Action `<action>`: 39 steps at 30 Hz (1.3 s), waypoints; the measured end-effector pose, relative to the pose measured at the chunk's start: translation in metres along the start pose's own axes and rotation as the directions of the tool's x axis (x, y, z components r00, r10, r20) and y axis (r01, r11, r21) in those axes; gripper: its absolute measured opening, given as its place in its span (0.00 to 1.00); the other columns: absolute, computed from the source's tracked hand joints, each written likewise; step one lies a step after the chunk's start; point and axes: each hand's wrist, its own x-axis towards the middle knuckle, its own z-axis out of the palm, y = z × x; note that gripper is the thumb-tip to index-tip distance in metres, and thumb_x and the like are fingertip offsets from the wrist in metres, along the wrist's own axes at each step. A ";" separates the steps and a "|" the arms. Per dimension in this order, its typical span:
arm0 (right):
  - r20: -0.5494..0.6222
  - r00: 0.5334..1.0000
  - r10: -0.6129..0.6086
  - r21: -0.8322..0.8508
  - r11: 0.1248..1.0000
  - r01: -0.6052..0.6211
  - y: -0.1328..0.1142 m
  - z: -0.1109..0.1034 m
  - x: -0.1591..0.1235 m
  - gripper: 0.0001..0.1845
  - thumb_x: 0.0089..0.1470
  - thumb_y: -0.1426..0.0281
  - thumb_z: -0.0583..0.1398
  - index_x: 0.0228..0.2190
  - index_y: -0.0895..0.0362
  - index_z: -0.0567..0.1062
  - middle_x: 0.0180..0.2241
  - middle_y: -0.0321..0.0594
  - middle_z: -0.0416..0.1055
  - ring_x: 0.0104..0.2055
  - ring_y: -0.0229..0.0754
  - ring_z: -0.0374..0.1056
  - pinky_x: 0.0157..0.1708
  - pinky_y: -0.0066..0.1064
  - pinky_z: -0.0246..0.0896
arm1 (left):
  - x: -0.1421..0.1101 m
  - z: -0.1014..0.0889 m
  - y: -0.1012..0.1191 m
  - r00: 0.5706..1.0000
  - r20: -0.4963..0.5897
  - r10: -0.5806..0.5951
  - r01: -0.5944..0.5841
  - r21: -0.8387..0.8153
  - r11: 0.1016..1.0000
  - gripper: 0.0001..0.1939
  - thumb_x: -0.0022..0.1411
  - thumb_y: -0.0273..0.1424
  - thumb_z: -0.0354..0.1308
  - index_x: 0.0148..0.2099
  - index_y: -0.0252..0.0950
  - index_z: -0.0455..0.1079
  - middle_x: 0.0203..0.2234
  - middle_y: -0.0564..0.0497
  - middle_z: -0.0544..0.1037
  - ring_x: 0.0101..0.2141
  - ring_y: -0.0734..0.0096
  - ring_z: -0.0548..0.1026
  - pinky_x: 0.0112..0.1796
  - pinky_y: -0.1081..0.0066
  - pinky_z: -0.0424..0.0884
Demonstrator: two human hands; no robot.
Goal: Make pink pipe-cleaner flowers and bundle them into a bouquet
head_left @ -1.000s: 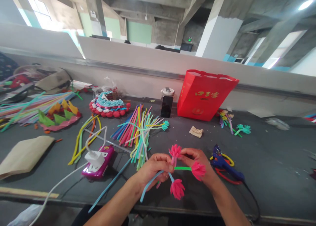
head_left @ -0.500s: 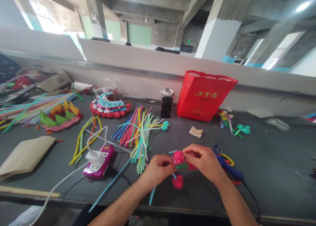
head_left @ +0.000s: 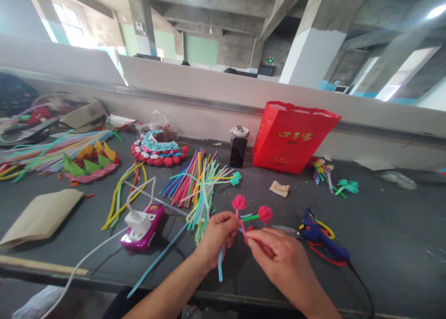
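Note:
My left hand [head_left: 219,235] is closed in a pinch on the pink stem of a pink flower [head_left: 239,202], whose head points up above the fingers. A light blue tube [head_left: 220,267] hangs below that hand. My right hand [head_left: 280,251] pinches lower on the pink stem [head_left: 243,229], close to the left fingertips; more pink shows there, partly hidden by the fingers. Just beyond the right hand is a second pink flower [head_left: 265,214] on a green stem; whether it is held or lies on the table, I cannot tell.
A blue-handled glue gun [head_left: 327,242] and scissors blade [head_left: 287,231] lie to the right. Bundled coloured tubes [head_left: 200,189], a purple power bank-like box [head_left: 142,233] and white charger [head_left: 138,224] are left. Behind stand a phone [head_left: 238,152] and red bag [head_left: 292,140].
My right hand has moved down and toward me, from beside the flower head to its stem. The held flower now points up, and the green-stemmed flower shows more plainly.

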 end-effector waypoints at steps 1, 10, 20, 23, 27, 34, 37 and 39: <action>0.010 1.000 0.013 0.017 1.000 -0.014 0.000 -0.002 0.000 0.11 0.57 0.72 0.57 0.33 0.52 0.80 0.27 0.36 0.77 0.29 0.39 0.72 0.32 0.27 0.63 | 0.000 -0.001 0.001 1.000 0.023 -0.019 0.020 -0.034 0.999 0.08 0.44 0.31 0.63 0.26 0.34 0.66 0.12 0.60 0.62 0.12 0.85 0.52 0.15 0.78 0.43; 0.274 0.914 0.300 0.372 0.843 -0.388 0.028 -0.014 0.002 0.13 0.54 0.62 0.61 0.31 0.57 0.81 0.22 0.35 0.72 0.24 0.37 0.64 0.24 0.25 0.57 | -0.001 -0.009 0.009 0.960 0.276 -0.042 0.104 -0.213 0.972 0.09 0.48 0.29 0.67 0.27 0.31 0.69 0.11 0.63 0.53 0.13 0.88 0.46 0.17 0.79 0.42; 0.333 0.890 0.311 0.528 0.721 -0.449 0.053 -0.002 0.015 0.17 0.47 0.58 0.65 0.28 0.60 0.80 0.26 0.41 0.75 0.29 0.42 0.68 0.31 0.29 0.63 | -0.012 -0.004 0.004 0.903 0.401 -0.154 0.229 -0.148 0.962 0.08 0.43 0.26 0.67 0.25 0.30 0.70 0.20 0.50 0.75 0.13 0.89 0.49 0.16 0.77 0.41; 0.304 0.895 0.327 0.507 0.739 -0.443 0.058 -0.001 0.016 0.16 0.49 0.59 0.65 0.29 0.61 0.80 0.24 0.37 0.72 0.27 0.39 0.66 0.29 0.28 0.60 | -0.012 -0.005 0.004 0.894 0.407 -0.186 0.243 -0.093 0.966 0.07 0.45 0.26 0.67 0.26 0.31 0.71 0.21 0.49 0.76 0.13 0.89 0.50 0.17 0.76 0.43; 0.274 0.910 0.313 0.476 0.778 -0.411 0.059 -0.001 0.016 0.17 0.50 0.58 0.64 0.29 0.61 0.80 0.24 0.37 0.71 0.26 0.37 0.64 0.27 0.27 0.58 | -0.009 -0.007 0.006 0.901 0.382 -0.207 0.236 -0.031 0.971 0.09 0.45 0.28 0.68 0.25 0.31 0.71 0.22 0.48 0.77 0.13 0.89 0.52 0.18 0.76 0.42; 0.269 0.906 0.326 0.486 0.766 -0.420 0.056 -0.009 0.018 0.13 0.49 0.62 0.63 0.29 0.60 0.80 0.24 0.39 0.74 0.26 0.38 0.65 0.28 0.28 0.61 | -0.011 -0.003 0.007 0.881 0.368 -0.296 0.244 0.182 0.953 0.08 0.43 0.29 0.67 0.24 0.31 0.73 0.12 0.55 0.67 0.13 0.87 0.50 0.18 0.74 0.39; 0.255 0.910 0.327 0.399 0.822 -0.407 0.054 -0.017 0.019 0.13 0.50 0.62 0.63 0.29 0.60 0.81 0.23 0.37 0.73 0.24 0.37 0.63 0.25 0.26 0.58 | -0.009 -0.001 0.003 0.905 0.318 -0.282 0.216 0.228 0.949 0.06 0.43 0.30 0.64 0.23 0.32 0.73 0.09 0.59 0.60 0.12 0.86 0.48 0.17 0.74 0.38; 0.222 0.913 0.343 0.362 0.840 -0.404 0.050 -0.021 0.018 0.13 0.50 0.62 0.63 0.28 0.60 0.81 0.21 0.35 0.71 0.23 0.35 0.62 0.24 0.26 0.56 | -0.006 0.000 -0.001 0.949 0.229 -0.214 0.159 0.238 0.958 0.06 0.44 0.31 0.62 0.23 0.33 0.72 0.08 0.60 0.60 0.11 0.85 0.49 0.16 0.75 0.40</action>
